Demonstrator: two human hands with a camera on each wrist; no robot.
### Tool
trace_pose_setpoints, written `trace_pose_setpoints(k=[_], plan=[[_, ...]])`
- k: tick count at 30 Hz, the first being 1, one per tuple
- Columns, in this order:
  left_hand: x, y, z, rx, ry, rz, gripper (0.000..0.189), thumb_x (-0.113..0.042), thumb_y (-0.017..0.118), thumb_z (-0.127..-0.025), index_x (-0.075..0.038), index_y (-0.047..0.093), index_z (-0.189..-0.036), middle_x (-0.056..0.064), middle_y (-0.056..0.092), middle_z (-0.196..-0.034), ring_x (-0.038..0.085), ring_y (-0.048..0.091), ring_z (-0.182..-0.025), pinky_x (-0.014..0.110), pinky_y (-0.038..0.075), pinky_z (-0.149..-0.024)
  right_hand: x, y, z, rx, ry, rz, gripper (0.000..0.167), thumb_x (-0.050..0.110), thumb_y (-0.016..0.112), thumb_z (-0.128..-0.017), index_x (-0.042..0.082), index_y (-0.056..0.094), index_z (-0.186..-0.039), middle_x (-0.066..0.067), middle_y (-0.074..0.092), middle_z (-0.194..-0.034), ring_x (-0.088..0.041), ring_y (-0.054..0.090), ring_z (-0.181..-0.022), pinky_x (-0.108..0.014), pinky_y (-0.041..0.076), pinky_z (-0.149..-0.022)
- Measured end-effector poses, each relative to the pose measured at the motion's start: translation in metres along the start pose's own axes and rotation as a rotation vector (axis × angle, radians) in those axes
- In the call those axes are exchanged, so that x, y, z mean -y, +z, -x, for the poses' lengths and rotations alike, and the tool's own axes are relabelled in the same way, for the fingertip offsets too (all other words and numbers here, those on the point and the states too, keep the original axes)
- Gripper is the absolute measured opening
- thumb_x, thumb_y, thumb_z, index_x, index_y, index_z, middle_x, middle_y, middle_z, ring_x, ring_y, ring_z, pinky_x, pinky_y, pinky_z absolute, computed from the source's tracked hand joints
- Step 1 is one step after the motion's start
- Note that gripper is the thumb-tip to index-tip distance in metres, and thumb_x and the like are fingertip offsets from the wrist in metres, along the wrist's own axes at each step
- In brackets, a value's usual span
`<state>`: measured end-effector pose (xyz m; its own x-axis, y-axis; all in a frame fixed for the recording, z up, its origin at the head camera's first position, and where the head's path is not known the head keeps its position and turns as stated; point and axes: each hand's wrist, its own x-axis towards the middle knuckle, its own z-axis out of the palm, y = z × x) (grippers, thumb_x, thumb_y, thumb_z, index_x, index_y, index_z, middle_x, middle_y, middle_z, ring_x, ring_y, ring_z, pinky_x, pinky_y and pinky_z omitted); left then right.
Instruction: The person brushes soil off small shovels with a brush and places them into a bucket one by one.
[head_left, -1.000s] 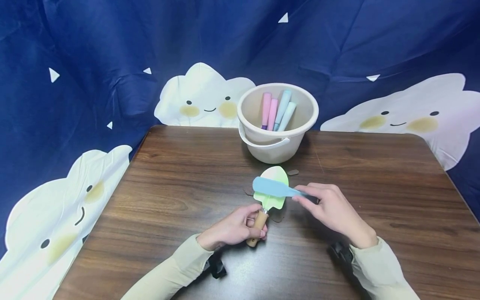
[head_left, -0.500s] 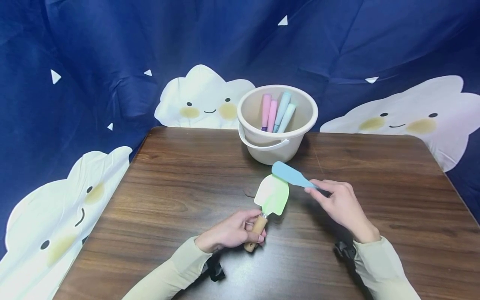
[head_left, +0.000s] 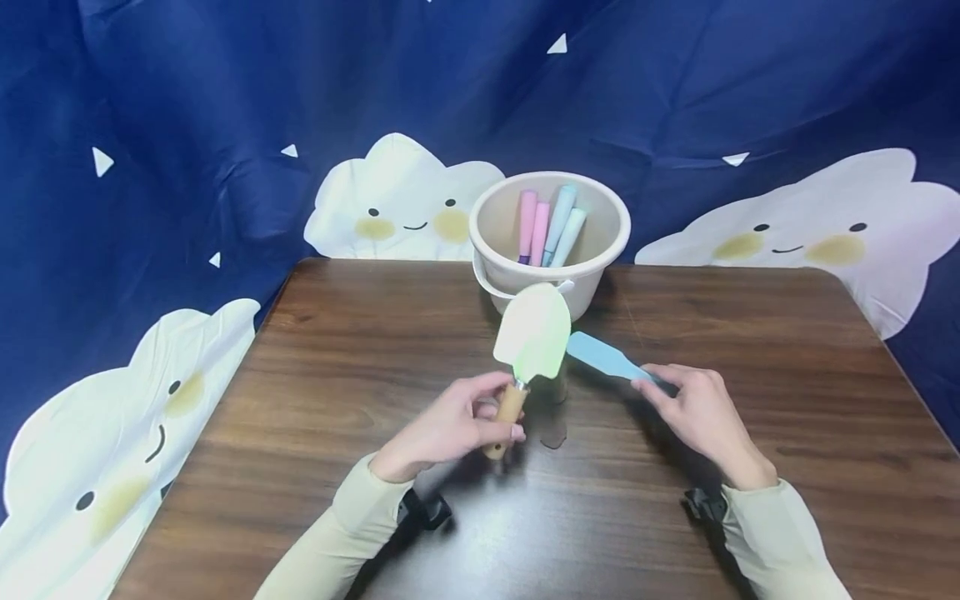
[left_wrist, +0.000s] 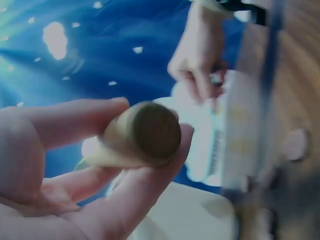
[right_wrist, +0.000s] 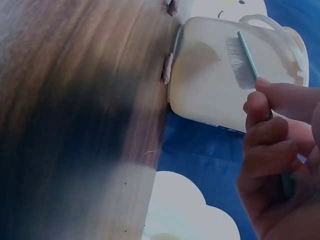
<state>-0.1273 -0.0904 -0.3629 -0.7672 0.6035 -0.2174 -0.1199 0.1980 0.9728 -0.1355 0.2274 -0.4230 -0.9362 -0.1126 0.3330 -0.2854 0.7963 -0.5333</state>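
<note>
My left hand (head_left: 450, 425) grips the wooden handle of a small hand trowel (head_left: 534, 332), fingers and thumb curled round it. The trowel's pale green and white blade points away and overlaps the front of the bucket in the head view. In the left wrist view the round butt of the wooden handle (left_wrist: 156, 131) faces the camera. My right hand (head_left: 705, 412) pinches the thin handle of a light blue brush (head_left: 600, 354), whose head lies just right of the blade. In the right wrist view pale bristles (right_wrist: 239, 62) stick out from one side of it.
A cream bucket (head_left: 483, 233) with a white bail handle stands at the table's back edge. Pink and light blue handles (head_left: 528, 225) lean inside it. Small brown lumps (right_wrist: 167, 68) lie on the wooden table (head_left: 360, 333). A blue cloud-print curtain (head_left: 337, 75) hangs behind.
The brush has moved off the blade to the right, with the right hand. The left hand has raised the trowel toward the bucket, uncovering a brown piece on the table.
</note>
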Motion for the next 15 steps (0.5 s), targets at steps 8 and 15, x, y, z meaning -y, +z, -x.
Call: trace_pose_setpoints(k=[8,15], plan=[[-0.019,-0.001,-0.022,-0.172,0.108,0.166,0.053,0.003,0.066,-0.086,-0.005,0.051,-0.136,0.016,0.064,-0.104,0.016,0.070,-0.079,0.036,0.061,-0.070,0.004,0.003,-0.004,0.028,0.016,-0.002,0.027,0.021,0.073,-0.085,0.001,0.074,-0.103,-0.015,0.074,-0.093,-0.017,0.054,-0.066,-0.023,0.042,-0.060],[-0.031,-0.002,-0.046,-0.279,0.193,0.270,0.042,-0.005,0.066,-0.088,-0.003,0.057,-0.129,0.006,0.068,-0.094,0.013,0.068,-0.073,0.025,0.058,-0.068,0.002,0.002,0.000,0.014,0.030,-0.009,0.028,0.021,0.074,-0.085,0.000,0.073,-0.103,-0.015,0.073,-0.089,-0.012,0.047,-0.058,-0.020,0.037,-0.053]])
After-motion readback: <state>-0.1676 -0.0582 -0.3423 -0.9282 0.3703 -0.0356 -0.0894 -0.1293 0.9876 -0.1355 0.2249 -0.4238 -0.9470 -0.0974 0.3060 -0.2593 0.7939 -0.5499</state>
